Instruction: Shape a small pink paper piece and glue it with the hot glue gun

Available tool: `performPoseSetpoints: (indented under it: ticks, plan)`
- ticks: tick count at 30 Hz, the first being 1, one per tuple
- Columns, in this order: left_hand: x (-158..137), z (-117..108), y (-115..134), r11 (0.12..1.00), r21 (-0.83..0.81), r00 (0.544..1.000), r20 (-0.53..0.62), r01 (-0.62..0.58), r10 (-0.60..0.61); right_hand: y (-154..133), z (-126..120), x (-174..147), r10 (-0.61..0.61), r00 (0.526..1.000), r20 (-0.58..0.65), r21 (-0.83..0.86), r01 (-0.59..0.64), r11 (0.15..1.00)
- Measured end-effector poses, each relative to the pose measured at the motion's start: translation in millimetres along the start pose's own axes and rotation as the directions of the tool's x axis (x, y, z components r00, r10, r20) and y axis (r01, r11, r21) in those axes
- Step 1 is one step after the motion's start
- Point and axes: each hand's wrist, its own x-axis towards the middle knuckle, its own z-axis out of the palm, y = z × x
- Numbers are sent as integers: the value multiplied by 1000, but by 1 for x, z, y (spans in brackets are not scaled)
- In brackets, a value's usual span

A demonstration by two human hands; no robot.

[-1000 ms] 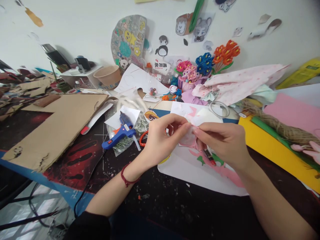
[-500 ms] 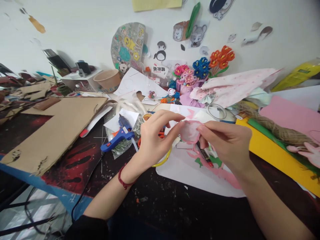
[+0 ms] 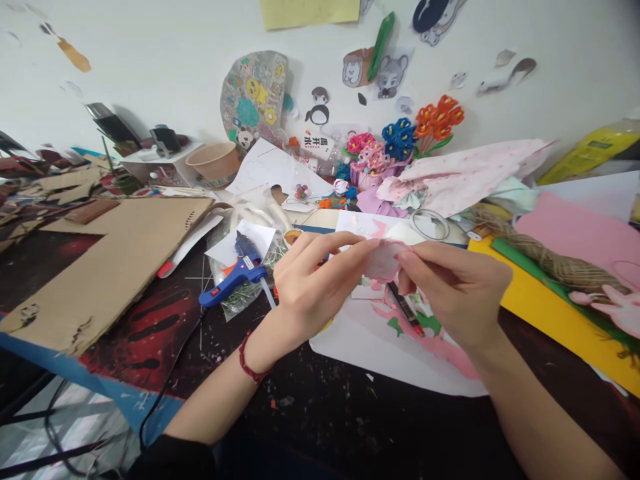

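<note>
Between my two hands is a small piece of pale pink fabric or paper with a darker pink rim; its exact material I cannot tell. My left hand pinches its upper left edge between thumb and fingers. On the other side, my right hand grips its right edge with thumb and forefinger. Beneath them, a white paper sheet lies on the dark table, bearing pink and green cut pieces. A black marker with a red end rests on those scraps.
Left of my hands, a blue glue gun lies on a plastic bag, its cord running down the table. Cardboard covers the left side. Twine and a yellow sheet are at right. Flowers stand by the wall.
My left hand's fingers have closed in from a wider spread onto the pink piece's upper edge. The piece has tipped and shows less of its face. My right hand keeps its pinch.
</note>
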Motion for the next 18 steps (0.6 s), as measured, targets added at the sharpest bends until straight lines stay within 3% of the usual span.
performPoseSetpoints:
  ticks: [10,18]
  plan:
    - [3,-2,0,1000,-5,996,82,23,-23,0,0,0,-105,994,22,-99,107,989]
    - [0,-1,-2,999,12,989,138,-50,48,0,-2,-1,-59,998,29,-49,61,997]
